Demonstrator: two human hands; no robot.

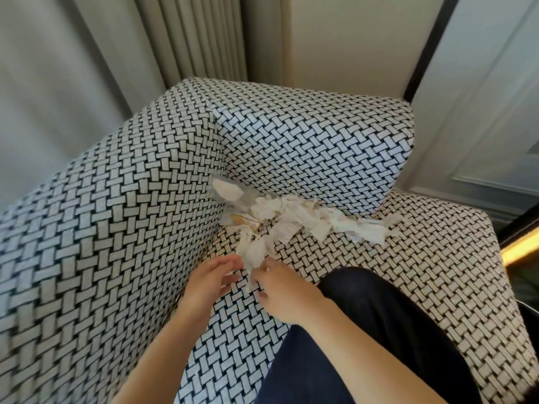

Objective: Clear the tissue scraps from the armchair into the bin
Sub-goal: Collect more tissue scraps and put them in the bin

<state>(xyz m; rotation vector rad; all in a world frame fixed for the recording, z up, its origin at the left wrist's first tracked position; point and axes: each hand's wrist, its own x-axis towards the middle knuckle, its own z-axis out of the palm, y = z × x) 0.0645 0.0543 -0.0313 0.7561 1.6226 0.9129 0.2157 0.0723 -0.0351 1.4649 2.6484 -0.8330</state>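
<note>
The torn white tissue scraps (294,217) lie heaped in the back corner of the seat of the black-and-white woven-pattern armchair (116,228). Of the hands, the left hand (208,284) is relaxed beside them and the right hand (284,295) pinches the nearest scraps.

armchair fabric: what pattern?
Black-and-white basket-weave all over the armchair. Shows best in the head view, the only one.
</note>
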